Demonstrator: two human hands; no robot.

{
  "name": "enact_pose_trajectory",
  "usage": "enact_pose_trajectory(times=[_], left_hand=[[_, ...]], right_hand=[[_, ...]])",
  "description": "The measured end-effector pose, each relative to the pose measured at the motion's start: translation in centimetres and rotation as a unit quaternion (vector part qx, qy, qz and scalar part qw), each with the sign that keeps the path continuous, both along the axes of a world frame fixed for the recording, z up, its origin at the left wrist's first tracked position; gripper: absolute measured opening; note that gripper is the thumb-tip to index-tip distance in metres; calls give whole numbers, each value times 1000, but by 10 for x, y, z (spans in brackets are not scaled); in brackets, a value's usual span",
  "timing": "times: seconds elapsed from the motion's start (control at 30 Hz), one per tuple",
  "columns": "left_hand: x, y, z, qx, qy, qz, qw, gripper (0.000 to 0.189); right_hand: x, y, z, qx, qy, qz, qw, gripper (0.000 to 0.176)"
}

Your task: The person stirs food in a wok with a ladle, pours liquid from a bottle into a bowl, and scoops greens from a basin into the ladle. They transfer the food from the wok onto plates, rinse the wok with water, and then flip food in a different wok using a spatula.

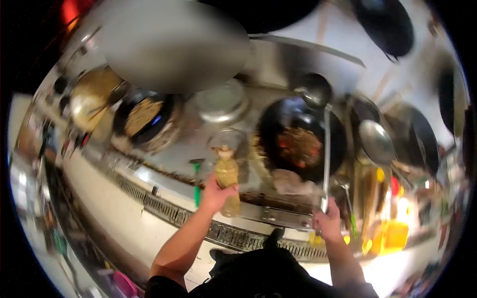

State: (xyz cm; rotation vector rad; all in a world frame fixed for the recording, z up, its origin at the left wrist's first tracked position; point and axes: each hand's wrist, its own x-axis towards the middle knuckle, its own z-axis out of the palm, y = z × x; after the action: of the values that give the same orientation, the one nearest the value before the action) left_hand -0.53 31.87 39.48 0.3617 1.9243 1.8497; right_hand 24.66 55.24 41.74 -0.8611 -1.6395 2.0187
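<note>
My left hand (216,194) is closed around a clear bottle (227,171) of yellowish liquid, upright over the front of the stove. To the right, my right hand (328,218) grips the long metal handle of a ladle (326,149). The ladle's dark bowl is raised over the back right rim of a black wok (268,116). Browned food with red pieces (299,145) lies in that wok. A folded pale cloth (293,183) sits against the wok's front edge. Beside my left hand is a green-handled tool (197,184).
A second wok (119,119) at left holds pale food. Behind the bottle stands a round metal pot (221,102). A large blurred grey disc (174,44) covers the upper left. At right are another ladle (376,141), pans (422,141) and a yellow container (395,236).
</note>
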Motion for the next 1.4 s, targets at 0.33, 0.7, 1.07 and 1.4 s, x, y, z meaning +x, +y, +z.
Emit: enact_pose_trajectory(times=[0.33,0.7,1.07,1.4], left_hand=[[84,-385,-48,-83,97,289,949,54],[118,-654,-63,-150,-83,600,781,50],[41,-895,-100,-146,-171,755,616,54],[-73,-1161,-161,-219,-209,799,520,57]], right_hand=[[-93,-267,7,-181,-50,127,974,31],[-298,-552,-61,-445,-219,483,722,16],[-550,-899,-104,-384,-364,628,571,14],[-732,-1207,-94,-399,-359,673,509,15]])
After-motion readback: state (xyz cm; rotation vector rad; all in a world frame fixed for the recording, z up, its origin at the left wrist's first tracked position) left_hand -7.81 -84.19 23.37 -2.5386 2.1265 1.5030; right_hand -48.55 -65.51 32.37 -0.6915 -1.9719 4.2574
